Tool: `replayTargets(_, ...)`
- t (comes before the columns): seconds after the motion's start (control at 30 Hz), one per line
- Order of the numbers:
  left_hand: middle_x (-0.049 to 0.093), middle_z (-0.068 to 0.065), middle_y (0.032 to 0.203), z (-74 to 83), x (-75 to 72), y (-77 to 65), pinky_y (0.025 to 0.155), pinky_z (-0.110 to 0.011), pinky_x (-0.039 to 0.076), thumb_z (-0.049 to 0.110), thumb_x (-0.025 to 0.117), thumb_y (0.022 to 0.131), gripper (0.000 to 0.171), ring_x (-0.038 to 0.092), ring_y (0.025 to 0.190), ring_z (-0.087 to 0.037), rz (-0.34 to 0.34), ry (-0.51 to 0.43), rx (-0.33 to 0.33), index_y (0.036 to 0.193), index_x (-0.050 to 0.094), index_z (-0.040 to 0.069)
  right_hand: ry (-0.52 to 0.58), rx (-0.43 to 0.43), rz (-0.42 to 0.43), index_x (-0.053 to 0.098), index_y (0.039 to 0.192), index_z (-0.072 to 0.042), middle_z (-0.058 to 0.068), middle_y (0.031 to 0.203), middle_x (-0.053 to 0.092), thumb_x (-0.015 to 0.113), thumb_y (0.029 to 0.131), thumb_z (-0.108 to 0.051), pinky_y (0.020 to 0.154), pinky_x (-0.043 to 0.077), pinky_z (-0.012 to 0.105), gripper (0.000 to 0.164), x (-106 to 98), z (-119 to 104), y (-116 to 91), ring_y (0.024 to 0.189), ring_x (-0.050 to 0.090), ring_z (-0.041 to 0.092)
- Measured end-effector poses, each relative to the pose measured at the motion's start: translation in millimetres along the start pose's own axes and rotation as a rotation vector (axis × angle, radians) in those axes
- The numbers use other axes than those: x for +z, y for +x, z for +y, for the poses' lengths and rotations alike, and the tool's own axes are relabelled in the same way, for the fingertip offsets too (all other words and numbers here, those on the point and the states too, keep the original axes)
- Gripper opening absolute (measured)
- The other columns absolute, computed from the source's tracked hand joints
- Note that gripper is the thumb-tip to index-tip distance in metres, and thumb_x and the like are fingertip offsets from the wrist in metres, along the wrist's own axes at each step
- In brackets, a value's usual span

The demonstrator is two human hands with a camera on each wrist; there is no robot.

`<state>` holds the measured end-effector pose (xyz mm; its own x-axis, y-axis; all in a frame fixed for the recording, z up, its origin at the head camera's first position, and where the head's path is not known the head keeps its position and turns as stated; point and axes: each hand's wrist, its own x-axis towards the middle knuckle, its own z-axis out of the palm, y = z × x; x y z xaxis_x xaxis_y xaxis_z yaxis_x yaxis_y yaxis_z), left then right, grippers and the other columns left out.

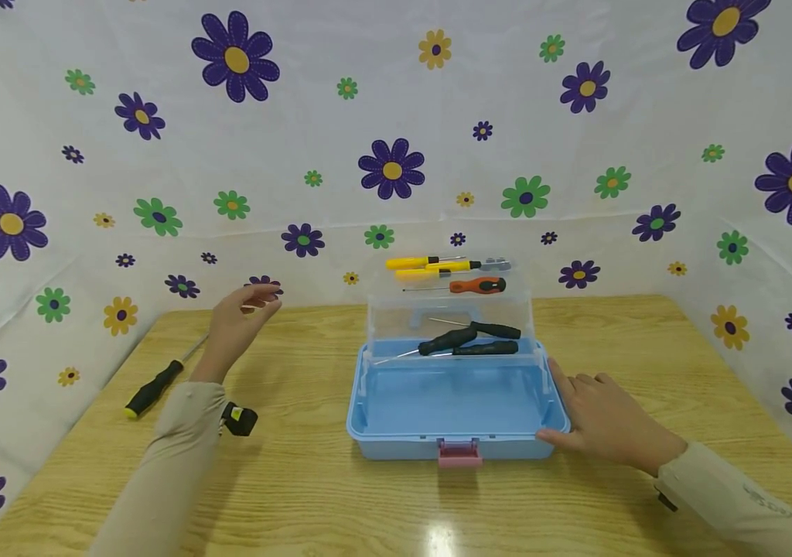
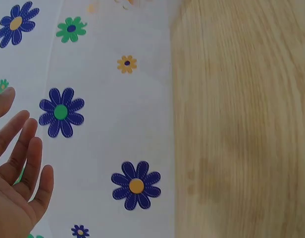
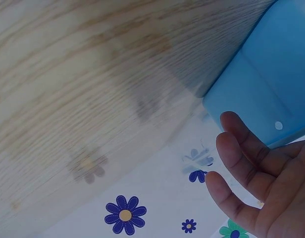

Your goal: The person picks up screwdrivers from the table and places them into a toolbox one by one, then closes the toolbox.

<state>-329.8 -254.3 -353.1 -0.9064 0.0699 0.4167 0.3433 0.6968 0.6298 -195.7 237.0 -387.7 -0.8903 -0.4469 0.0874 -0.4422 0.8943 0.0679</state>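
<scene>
"The fingers (image 2: 33, 158) of the left hand (image 1: 232, 329) were spread apart and softly bent, up in the air over the far left part of the desk (image 1: 298, 495)."

"And what lay closest to them?"

"A black-and-yellow screwdriver (image 1: 155, 389), flat on the desk. Its handle sat to the left of the forearm, and its shaft slanted away toward the wrist, where the hand hid the tip. The fingertips were clear of it, farther right and farther back."

"How about the right hand (image 1: 605, 418)?"

"Its fingers stood slightly apart as well, lined up along the right side of the blue toolbox (image 1: 452, 398). The thumb reached forward to the rim near the front corner."

"Were they all pressing on it?"

"I couldn't tell. The right wrist view showed three fingertips just beside the blue wall, but not how firmly any of them touched."

"So the box was between the two hands?"

"Yes, snug against the right one and well apart from the left. Its clear tiers (image 1: 385, 317) stood raised at the back. The lower one bore three black-handled screwdrivers (image 1: 448, 340); higher up were an orange-and-black screwdriver (image 1: 477, 285) and two yellow-handled tools (image 1: 411, 263)."

"And in front?"

"A pink latch (image 1: 459, 456), hanging down."
</scene>
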Motion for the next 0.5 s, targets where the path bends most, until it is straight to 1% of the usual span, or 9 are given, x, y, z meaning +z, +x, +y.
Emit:
replayTargets(0.07,0.065,-0.016,0.108,-5.4,-2.0,-1.6,0.084,-0.028,0.042,0.029,0.058,0.093,0.037,0.047,0.088,0.004,0.006,-0.001,-0.010,0.120,0.062,0.004,0.001,0.000,0.000,0.034,0.139,0.010,0.021,0.102,0.068,0.051,0.080,-0.071,0.080,0.050,0.049,0.102,0.2,0.1,0.0,0.090,0.064,0.030)
replayTargets(0.1,0.064,-0.016,0.109,-8.0,-2.9,-2.3,0.084,-0.029,0.041,0.030,0.058,0.093,0.038,0.047,0.088,0.004,0.009,-0.001,-0.016,0.121,0.061,0.004,0.001,0.000,0.000,0.034,0.139,0.010,0.021,0.102,0.068,0.051,0.080,-0.071,0.080,0.050,0.049,0.102,0.3,0.2,0.0,0.090,0.064,0.030)
replayTargets(0.17,0.064,-0.016,0.110,-13.4,-4.3,-3.5,0.084,-0.029,0.041,0.032,0.058,0.093,0.040,0.049,0.090,-0.002,0.014,0.010,-0.035,0.122,0.061,0.004,-0.002,-0.002,0.002,0.035,0.139,0.010,0.020,0.103,0.068,0.051,0.079,-0.071,0.080,0.050,0.049,0.102,0.7,0.3,0.0,0.090,0.065,0.030)
replayTargets(0.23,0.064,-0.017,0.110,-18.4,-5.6,-4.5,0.084,-0.030,0.041,0.032,0.058,0.093,0.041,0.052,0.093,-0.010,0.020,0.029,-0.056,0.123,0.060,0.005,-0.004,-0.004,0.003,0.035,0.139,0.010,0.020,0.103,0.068,0.051,0.079,-0.071,0.080,0.050,0.049,0.102,1.0,0.3,-0.2,0.090,0.065,0.030)
replayTargets(0.33,0.063,-0.018,0.110,-23.6,-7.7,-5.9,0.086,-0.034,0.043,0.032,0.057,0.093,0.042,0.055,0.096,-0.022,0.024,0.051,-0.081,0.125,0.058,0.004,0.000,-0.001,0.001,0.034,0.139,0.010,0.020,0.104,0.068,0.051,0.079,-0.071,0.080,0.050,0.049,0.102,0.9,0.1,-0.7,0.090,0.064,0.030)
replayTargets(0.5,0.061,-0.020,0.112,-29.9,-13.5,-9.0,0.090,-0.045,0.044,0.035,0.055,0.094,0.046,0.055,0.101,-0.029,0.001,0.063,-0.087,0.127,0.056,0.004,0.012,0.003,0.000,0.031,0.141,0.009,0.019,0.103,0.067,0.051,0.079,-0.071,0.081,0.049,0.050,0.103,0.0,-0.4,-0.9,0.089,0.063,0.029)
